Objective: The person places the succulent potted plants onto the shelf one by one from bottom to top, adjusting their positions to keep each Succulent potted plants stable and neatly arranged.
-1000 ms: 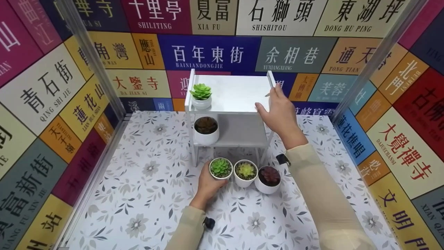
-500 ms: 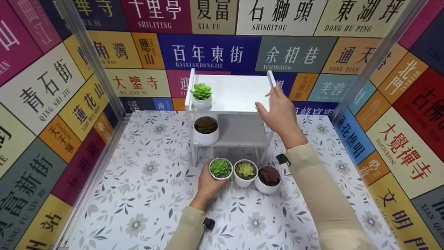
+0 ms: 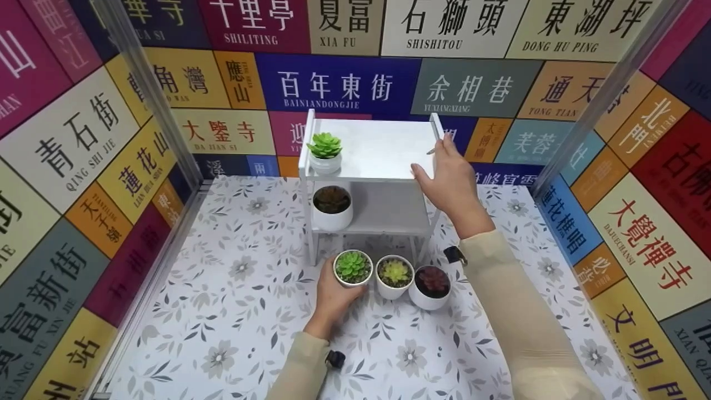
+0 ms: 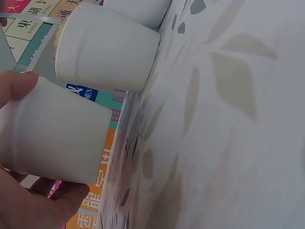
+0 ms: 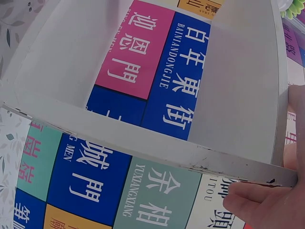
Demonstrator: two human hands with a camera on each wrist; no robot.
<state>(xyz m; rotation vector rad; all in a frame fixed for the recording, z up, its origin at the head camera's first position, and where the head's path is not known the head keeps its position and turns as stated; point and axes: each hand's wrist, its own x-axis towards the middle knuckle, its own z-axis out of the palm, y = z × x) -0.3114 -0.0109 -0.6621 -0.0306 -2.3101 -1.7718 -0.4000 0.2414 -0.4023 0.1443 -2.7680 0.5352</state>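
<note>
My left hand (image 3: pixel 335 294) grips a white pot with a bright green succulent (image 3: pixel 353 267), thumb and fingers around its sides. In the left wrist view, a narrow gap shows between this pot's base (image 4: pixel 57 131) and the tabletop. Beside it stand a pot with a yellow-green succulent (image 3: pixel 395 273) and one with a dark red succulent (image 3: pixel 431 283). My right hand (image 3: pixel 452 180) holds the right side of a white two-tier shelf (image 3: pixel 383 147). The right wrist view shows the shelf's frame (image 5: pixel 157 155) between thumb and fingers.
A green succulent in a white pot (image 3: pixel 325 153) stands at the upper tier's left end. Below it, a pot with a dark brown plant (image 3: pixel 332 206) sits on the lower tier. Sign-patterned walls surround the floral-covered table (image 3: pixel 222 311) at the back and sides.
The green succulent pot in my left hand has shifted very slightly up and away from the yellow-green one. My right hand stays on the shelf, and the head view has moved a little.
</note>
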